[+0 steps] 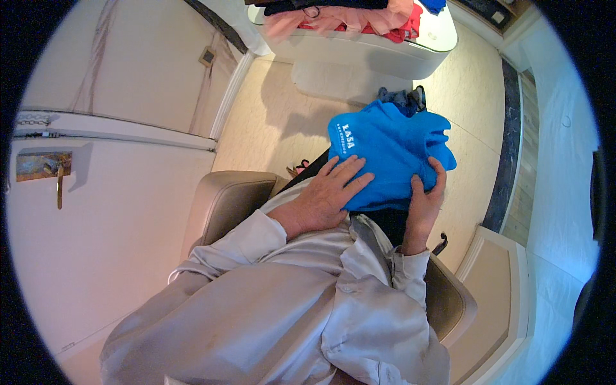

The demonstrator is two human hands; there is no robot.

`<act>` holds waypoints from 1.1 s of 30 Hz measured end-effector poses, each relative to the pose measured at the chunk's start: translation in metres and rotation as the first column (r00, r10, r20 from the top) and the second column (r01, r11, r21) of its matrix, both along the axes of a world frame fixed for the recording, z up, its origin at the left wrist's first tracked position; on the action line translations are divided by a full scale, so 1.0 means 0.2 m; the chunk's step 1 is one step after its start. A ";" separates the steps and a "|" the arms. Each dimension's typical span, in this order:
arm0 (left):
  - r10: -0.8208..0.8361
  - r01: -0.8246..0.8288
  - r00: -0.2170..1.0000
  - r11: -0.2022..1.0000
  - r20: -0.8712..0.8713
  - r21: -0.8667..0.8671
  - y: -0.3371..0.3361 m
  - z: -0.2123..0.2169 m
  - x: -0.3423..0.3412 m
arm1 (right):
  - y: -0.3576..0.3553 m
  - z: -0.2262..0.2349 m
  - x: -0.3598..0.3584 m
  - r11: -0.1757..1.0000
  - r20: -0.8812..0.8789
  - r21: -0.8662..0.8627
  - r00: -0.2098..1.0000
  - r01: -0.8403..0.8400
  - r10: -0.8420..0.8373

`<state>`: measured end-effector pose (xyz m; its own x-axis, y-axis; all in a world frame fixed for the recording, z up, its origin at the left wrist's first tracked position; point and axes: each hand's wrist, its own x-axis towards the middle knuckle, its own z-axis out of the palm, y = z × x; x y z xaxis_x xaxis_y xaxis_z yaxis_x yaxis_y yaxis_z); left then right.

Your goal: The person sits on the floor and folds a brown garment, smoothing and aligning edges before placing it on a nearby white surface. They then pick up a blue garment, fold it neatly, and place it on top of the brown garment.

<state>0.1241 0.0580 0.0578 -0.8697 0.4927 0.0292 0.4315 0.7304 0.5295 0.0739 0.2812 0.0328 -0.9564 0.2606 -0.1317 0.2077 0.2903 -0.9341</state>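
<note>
A blue cloth point(391, 141) with white print near its left edge lies across my lap and knees. Its right edge is wavy and bunched, and I cannot make out what kind of item it is. My left hand point(324, 196) rests flat on its near left part, fingers spread and palm down. At the near right edge, my right hand point(427, 202) grips the cloth, thumb on top and fingers bent around the side. Some of the right fingers are hidden.
A cream table point(359, 58) ahead bears pink, red and dark clothes point(340, 20). Dark items point(404, 97) lie on the floor beyond the cloth. I sit in a beige armchair point(234, 192). A white door point(109, 244) with a brass handle is at left, an open cabinet door point(491, 289) at right.
</note>
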 end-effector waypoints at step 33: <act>0.040 -0.121 0.973 0.927 0.228 0.355 0.51 -0.14 -0.51 | 0.11 0.01 0.22 0.916 -0.133 0.381 0.972 -0.129 0.192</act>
